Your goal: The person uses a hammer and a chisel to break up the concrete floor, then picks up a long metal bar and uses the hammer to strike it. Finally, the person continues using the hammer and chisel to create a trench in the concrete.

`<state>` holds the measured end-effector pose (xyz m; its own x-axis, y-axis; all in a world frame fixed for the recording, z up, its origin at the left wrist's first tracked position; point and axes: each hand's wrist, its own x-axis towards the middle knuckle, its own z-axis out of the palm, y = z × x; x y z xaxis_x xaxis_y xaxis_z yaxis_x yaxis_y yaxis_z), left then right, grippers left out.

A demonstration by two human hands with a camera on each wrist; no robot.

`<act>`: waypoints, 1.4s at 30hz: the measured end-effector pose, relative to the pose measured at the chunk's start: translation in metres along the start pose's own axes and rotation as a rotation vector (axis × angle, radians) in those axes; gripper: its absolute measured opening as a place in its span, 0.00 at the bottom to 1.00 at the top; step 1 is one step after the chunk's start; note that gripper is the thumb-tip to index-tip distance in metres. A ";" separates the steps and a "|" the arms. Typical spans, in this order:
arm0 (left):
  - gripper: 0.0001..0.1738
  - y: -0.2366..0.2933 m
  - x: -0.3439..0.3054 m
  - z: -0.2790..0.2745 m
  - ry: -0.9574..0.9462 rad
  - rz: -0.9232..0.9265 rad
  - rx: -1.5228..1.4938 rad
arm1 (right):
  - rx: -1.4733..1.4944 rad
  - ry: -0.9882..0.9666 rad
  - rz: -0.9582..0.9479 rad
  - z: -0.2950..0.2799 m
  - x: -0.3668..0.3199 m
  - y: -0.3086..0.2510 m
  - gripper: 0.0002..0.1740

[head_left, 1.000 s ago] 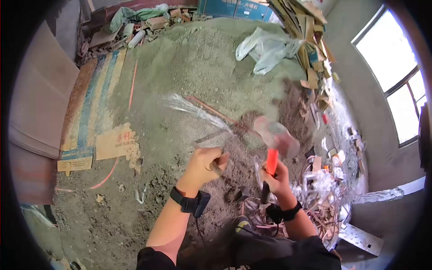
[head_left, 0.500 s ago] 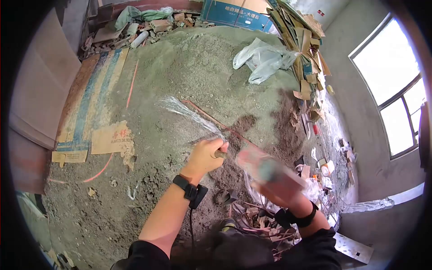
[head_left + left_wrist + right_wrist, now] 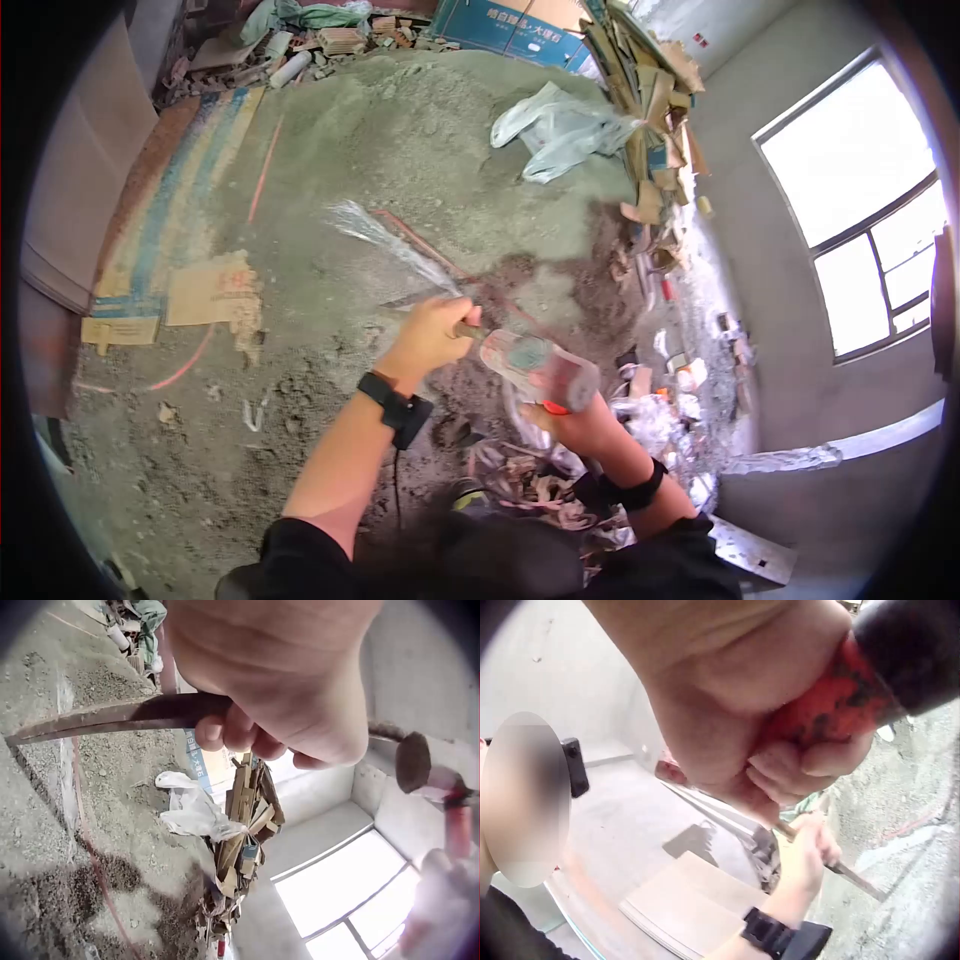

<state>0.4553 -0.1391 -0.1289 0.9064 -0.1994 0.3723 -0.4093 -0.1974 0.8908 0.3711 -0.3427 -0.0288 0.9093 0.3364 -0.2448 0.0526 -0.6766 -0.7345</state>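
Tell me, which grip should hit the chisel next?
Right. The right grip holds the hammer, its head close to the chisel end. The left grip is busy holding the chisel.

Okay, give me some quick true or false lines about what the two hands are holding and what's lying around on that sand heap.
1. The left hand grips a rusty metal chisel. True.
2. The right hand holds nothing. False: it grips a hammer with a red handle.
3. A pale plastic bag lies on the sand pile. True.
4. The window is on the person's left. False: it is on the right.
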 end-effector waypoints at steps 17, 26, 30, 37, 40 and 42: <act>0.06 -0.018 -0.002 0.000 0.003 0.131 0.081 | 0.258 0.129 0.232 -0.027 -0.024 -0.052 0.08; 0.05 -0.018 0.004 -0.003 0.005 0.118 0.131 | -0.015 0.158 0.015 0.001 -0.001 -0.039 0.12; 0.05 -0.016 0.004 -0.003 -0.049 0.084 0.120 | 0.399 0.313 0.156 -0.027 -0.036 -0.077 0.07; 0.06 -0.019 -0.002 0.001 -0.064 0.080 0.127 | 0.323 0.003 0.405 0.012 0.003 -0.038 0.13; 0.07 -0.021 0.004 -0.005 -0.048 0.097 0.144 | 0.234 0.116 0.335 -0.012 -0.014 -0.059 0.12; 0.09 -0.017 0.000 -0.006 -0.082 0.065 0.137 | 0.361 0.286 0.212 -0.022 -0.031 -0.063 0.10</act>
<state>0.4631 -0.1301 -0.1423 0.8683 -0.2929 0.4004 -0.4822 -0.3090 0.8198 0.3481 -0.3248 0.0388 0.9640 -0.0108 -0.2658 -0.2452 -0.4241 -0.8718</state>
